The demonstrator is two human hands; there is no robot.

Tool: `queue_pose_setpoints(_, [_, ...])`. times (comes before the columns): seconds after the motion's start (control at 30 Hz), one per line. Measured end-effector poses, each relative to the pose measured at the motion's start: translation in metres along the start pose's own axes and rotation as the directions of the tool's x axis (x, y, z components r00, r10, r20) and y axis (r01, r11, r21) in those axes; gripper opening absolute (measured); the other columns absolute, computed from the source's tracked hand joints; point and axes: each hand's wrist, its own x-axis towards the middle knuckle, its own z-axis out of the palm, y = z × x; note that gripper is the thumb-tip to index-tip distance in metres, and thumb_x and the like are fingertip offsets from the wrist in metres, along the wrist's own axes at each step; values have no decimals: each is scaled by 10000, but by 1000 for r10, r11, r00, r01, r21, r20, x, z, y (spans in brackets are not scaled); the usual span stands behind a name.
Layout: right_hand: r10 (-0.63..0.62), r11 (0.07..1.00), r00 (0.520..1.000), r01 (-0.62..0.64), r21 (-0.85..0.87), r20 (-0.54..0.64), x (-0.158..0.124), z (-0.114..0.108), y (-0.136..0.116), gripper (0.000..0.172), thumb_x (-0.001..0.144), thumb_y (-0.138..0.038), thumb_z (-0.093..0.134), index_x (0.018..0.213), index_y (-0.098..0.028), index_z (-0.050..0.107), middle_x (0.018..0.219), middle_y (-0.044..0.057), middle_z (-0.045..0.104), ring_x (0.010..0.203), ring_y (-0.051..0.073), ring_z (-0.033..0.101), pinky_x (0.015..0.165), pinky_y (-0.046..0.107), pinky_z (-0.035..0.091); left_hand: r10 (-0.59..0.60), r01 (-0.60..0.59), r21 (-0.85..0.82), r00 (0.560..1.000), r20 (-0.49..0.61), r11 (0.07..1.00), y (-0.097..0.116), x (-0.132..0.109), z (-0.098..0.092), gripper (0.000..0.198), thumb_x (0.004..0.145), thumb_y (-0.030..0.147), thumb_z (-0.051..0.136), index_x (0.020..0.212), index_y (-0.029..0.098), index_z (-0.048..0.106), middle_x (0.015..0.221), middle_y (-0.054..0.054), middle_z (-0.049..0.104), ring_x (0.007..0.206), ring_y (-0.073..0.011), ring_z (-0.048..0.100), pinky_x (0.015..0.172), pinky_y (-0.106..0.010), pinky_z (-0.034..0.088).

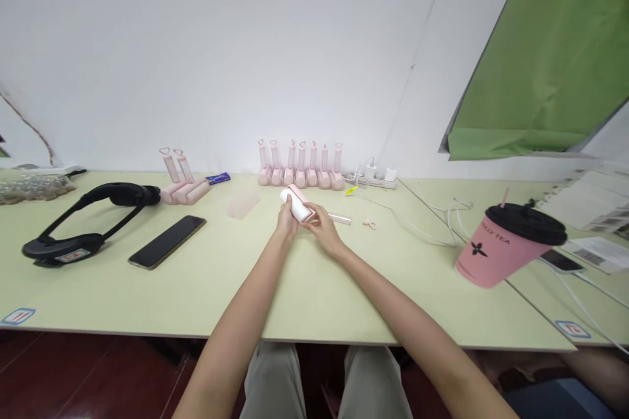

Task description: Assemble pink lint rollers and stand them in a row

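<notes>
Above the middle of the table, a small pink-and-white rounded case (297, 207) is held between both hands. My left hand (286, 217) wraps its left side, thumb lying along the white face. The fingers of my right hand (322, 228) close on its lower right end. To the right of my hands lie a clear tube (340, 218) and a small pale pink heart-shaped loop piece (369, 224). A translucent pink piece (243, 203) lies flat to the left. Behind stands a row of several pink tubes with heart loops, with pink cases (301, 179) in front.
More pink cases (185, 191) with tubes, a blue packet (217, 178), a phone (167, 241) and a black headset (93, 242) are on the left. To the right are a power strip (376, 178), white cables (422, 236) and a pink cup (506, 245).
</notes>
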Motion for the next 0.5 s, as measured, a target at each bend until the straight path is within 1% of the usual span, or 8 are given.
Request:
queue_pose_setpoints(0.1, [8, 998, 999, -5, 69, -42, 4, -8, 0, 452, 737, -368, 571, 1166, -277, 466, 1072, 46, 491, 847, 147, 527, 699, 284, 480, 71, -80, 205, 996, 48, 976, 1, -7, 2, 441, 856, 455, 333, 1132, 123, 421, 1104, -147, 533, 1048, -221, 519, 884, -349, 416])
queue_pose_setpoints(0.17, [36, 988, 999, -33, 148, -18, 8, -21, 2, 463, 752, -389, 548, 1183, -265, 435, 959, 31, 523, 785, 138, 541, 644, 259, 470, 313, -307, 505, 947, 75, 807, 5, -15, 1, 561, 809, 514, 399, 1233, 149, 345, 1259, -155, 422, 1210, -249, 368, 991, -398, 300])
queue_pose_setpoints(0.23, [66, 980, 997, -71, 186, 33, 10, -38, 4, 452, 779, -418, 503, 1186, -240, 418, 851, 14, 529, 711, 122, 545, 594, 236, 443, 532, -573, 718, 780, 329, 396, 9, -23, -1, 709, 737, 571, 476, 1293, 180, 277, 1346, -143, 320, 1290, -266, 219, 1044, -435, 172])
queue_pose_setpoints(0.27, [84, 978, 994, -95, 186, 68, 11, -46, 6, 447, 793, -436, 475, 1185, -229, 414, 819, 8, 526, 680, 114, 542, 569, 225, 427, 535, -680, 717, 667, 519, 154, 11, -27, -2, 747, 711, 589, 495, 1305, 196, 268, 1359, -131, 306, 1299, -271, 189, 1051, -446, 132])
queue_pose_setpoints(0.33, [123, 977, 981, -146, 156, 146, 8, -57, 8, 451, 814, -469, 421, 1187, -216, 408, 789, 3, 523, 636, 102, 528, 528, 212, 397, 358, -800, 565, 477, 803, -200, 12, -32, -4, 717, 713, 590, 489, 1298, 224, 293, 1328, -112, 361, 1272, -269, 249, 1042, -451, 141])
queue_pose_setpoints(0.37, [140, 978, 975, -164, 131, 176, 6, -61, 8, 451, 821, -482, 400, 1183, -213, 411, 789, 3, 525, 627, 99, 521, 523, 209, 390, 267, -815, 501, 433, 861, -291, 10, -33, -4, 661, 734, 574, 471, 1279, 229, 324, 1280, -107, 415, 1228, -261, 320, 1022, -441, 191])
queue_pose_setpoints(0.4, [151, 980, 970, -172, 100, 190, 4, -62, 8, 444, 829, -491, 380, 1170, -209, 421, 792, 2, 529, 623, 96, 516, 528, 210, 391, 210, -812, 472, 424, 881, -344, 7, -33, -5, 595, 761, 551, 449, 1249, 225, 360, 1212, -106, 470, 1161, -251, 394, 983, -424, 256])
queue_pose_setpoints(0.5, [163, 987, 975, -161, -29, 152, -2, -59, 1, 426, 853, -494, 319, 1142, -202, 430, 793, 4, 556, 639, 101, 518, 581, 226, 416, 189, -754, 512, 479, 857, -412, -4, -29, -8, 441, 810, 490, 408, 1117, 177, 456, 998, -106, 540, 945, -224, 509, 798, -353, 392])
